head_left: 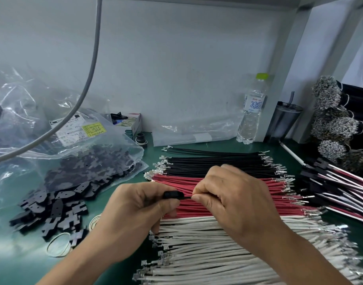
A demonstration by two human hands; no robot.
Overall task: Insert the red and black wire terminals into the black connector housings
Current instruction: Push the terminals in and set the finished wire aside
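White insulated wires with crimped metal terminals (217, 247) lie in a broad flat row at the bottom of the view, closest of all. Beyond them, on the green bench mat (118, 262), come a row of red wires with metal terminals (238, 194) and then a row of black wires with metal terminals (213, 163).

Above the red row both hands work together. My left hand (135, 208) has its fingers curled around a small black plastic connector housing (171, 195), gripping it. My right hand (234, 194) pinches a thin black wire (186, 197) between thumb and fingertips, with its end at the housing's mouth; whether the terminal has seated I cannot tell.

As I judge it, the work is partly done: a stack of finished assemblies with black housings (328, 182) lies at the right, while many loose wires remain.

A large clear plastic bag (59, 124) at the left holds black housings, and more loose black housings (53, 210) have spilled onto the mat. A clear plastic water bottle with a green cap (251, 112) stands by the wall, beside a dark lidded tumbler (283, 120) with a straw.
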